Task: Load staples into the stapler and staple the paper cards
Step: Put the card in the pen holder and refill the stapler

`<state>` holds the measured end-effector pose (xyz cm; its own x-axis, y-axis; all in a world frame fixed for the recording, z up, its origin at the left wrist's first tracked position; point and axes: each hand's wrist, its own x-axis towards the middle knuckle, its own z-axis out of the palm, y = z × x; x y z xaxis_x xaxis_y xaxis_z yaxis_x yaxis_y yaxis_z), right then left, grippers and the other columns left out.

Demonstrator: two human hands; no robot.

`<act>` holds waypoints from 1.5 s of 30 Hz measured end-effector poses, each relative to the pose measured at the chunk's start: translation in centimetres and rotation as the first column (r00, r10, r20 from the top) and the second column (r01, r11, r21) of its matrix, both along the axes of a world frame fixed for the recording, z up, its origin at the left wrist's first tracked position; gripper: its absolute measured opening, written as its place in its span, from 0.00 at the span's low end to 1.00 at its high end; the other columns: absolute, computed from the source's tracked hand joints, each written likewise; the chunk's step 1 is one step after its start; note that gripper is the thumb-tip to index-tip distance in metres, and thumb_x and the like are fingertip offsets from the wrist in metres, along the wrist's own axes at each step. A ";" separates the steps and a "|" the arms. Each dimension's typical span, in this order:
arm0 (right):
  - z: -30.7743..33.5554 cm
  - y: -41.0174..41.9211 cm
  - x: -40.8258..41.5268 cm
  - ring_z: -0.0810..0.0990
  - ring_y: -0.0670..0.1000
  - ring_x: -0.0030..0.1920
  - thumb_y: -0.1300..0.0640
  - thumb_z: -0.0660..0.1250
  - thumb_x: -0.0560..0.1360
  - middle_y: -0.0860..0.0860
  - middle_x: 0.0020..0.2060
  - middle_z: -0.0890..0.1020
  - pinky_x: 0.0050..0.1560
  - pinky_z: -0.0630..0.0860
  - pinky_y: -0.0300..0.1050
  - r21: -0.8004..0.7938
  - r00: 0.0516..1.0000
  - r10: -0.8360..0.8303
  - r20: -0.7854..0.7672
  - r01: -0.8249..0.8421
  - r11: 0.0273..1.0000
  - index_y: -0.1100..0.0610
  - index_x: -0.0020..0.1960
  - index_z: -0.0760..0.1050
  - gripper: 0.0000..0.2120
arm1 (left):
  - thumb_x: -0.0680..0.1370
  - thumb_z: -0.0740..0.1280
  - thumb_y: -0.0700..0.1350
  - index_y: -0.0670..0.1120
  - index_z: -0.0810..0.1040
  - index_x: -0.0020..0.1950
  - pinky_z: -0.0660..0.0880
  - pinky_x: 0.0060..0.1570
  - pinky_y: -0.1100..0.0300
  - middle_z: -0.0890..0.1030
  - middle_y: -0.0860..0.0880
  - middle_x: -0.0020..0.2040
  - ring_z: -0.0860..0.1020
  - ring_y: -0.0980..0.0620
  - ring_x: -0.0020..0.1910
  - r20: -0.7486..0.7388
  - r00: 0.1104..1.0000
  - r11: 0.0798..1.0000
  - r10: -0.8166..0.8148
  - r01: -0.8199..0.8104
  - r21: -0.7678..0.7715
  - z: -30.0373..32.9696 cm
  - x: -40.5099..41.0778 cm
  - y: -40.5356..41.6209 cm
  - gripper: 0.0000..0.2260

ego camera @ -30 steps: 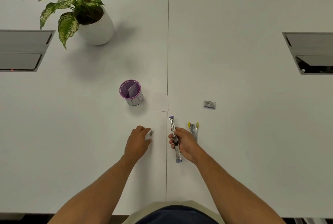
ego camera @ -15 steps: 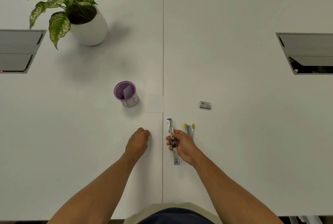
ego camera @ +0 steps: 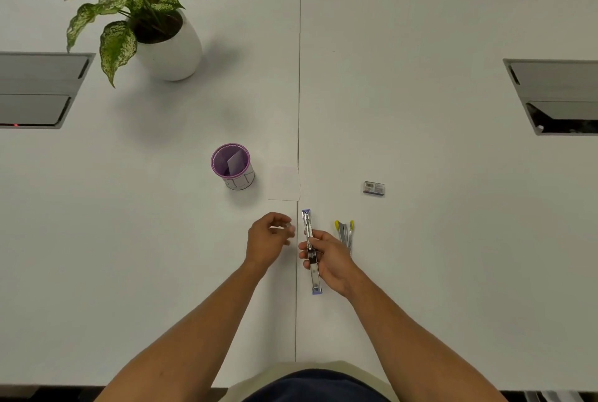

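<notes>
My right hand [ego camera: 330,261] grips an opened-out metal stapler [ego camera: 311,251] with blue ends, lying lengthwise along the table seam. Just left of it, my left hand [ego camera: 268,240] is lifted slightly and pinches a small strip of staples [ego camera: 289,227] between its fingertips; the strip is blurred. A pale paper card [ego camera: 284,183] lies flat beyond the hands. A small staple box [ego camera: 374,188] sits to the right.
A purple-rimmed cup [ego camera: 232,166] with a card inside stands left of the flat card. Yellow-tipped metal tools [ego camera: 345,233] lie right of the stapler. A potted plant [ego camera: 161,23] is far left. Cable hatches [ego camera: 555,96] are set into both table sides.
My left hand closed over the small staple strip on the table, picked it up and moved right toward the stapler. My right hand kept holding the stapler.
</notes>
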<state>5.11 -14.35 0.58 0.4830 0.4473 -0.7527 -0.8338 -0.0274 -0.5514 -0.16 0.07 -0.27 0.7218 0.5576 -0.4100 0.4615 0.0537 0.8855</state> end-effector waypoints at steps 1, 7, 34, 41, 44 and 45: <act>0.1 0.1 0.0 0.78 0.53 0.36 0.65 0.57 0.81 0.59 0.41 0.80 0.33 0.74 0.44 0.005 1.000 0.002 0.000 -0.002 1.000 0.63 0.63 0.71 0.12 | 0.73 0.72 0.37 0.47 0.81 0.46 0.80 0.35 0.61 0.83 0.46 0.42 0.84 0.50 0.38 0.022 1.000 1.000 -0.003 0.004 -0.025 0.2 0.2 -0.3 0.06; 0.5 0.2 -0.1 0.79 0.54 0.36 0.65 0.57 0.82 0.59 0.41 0.80 0.33 0.74 0.44 0.030 1.000 0.009 0.013 -0.010 0.999 0.63 0.63 0.73 0.12 | 0.74 0.72 0.41 0.48 0.83 0.48 0.76 0.42 0.71 0.85 0.53 0.43 0.82 0.58 0.44 0.049 0.979 0.968 -0.200 0.190 0.164 0.8 0.8 -1.3 0.05; 0.6 0.1 0.2 0.79 0.53 0.35 0.66 0.55 0.81 0.54 0.37 0.80 0.34 0.72 0.44 0.101 1.000 -0.015 -0.017 0.017 0.995 0.63 0.59 0.74 0.11 | 0.75 0.71 0.38 0.45 0.85 0.50 0.75 0.55 0.62 0.81 0.52 0.57 0.78 0.55 0.55 0.033 0.903 0.864 -0.428 0.398 0.307 0.3 0.2 -0.7 0.07; 0.6 0.1 0.5 0.78 0.52 0.34 0.66 0.56 0.81 0.57 0.39 0.79 0.32 0.72 0.44 0.079 1.000 -0.013 -0.014 0.014 0.997 0.63 0.57 0.75 0.10 | 0.72 0.74 0.42 0.51 0.74 0.59 0.76 0.47 0.63 0.78 0.54 0.55 0.78 0.56 0.53 -0.008 0.981 0.981 -0.192 0.193 0.011 0.7 0.7 -1.7 0.18; 0.6 0.1 0.4 0.78 0.53 0.34 0.66 0.56 0.81 0.59 0.40 0.79 0.32 0.73 0.44 0.080 1.000 0.008 -0.005 -0.008 0.997 0.64 0.59 0.74 0.12 | 0.73 0.72 0.40 0.52 0.67 0.66 0.79 0.46 0.59 0.78 0.50 0.55 0.81 0.53 0.50 -0.056 0.991 0.975 -0.122 0.109 -0.195 0.7 1.0 -1.8 0.25; 0.6 0.1 0.4 0.78 0.53 0.34 0.66 0.55 0.81 0.59 0.40 0.80 0.32 0.73 0.44 0.077 1.000 0.020 -0.001 -0.020 0.997 0.64 0.60 0.74 0.12 | 0.73 0.72 0.40 0.52 0.66 0.67 0.80 0.47 0.58 0.79 0.48 0.54 0.82 0.52 0.48 -0.070 0.990 0.972 -0.119 0.101 -0.211 0.5 1.1 -1.8 0.26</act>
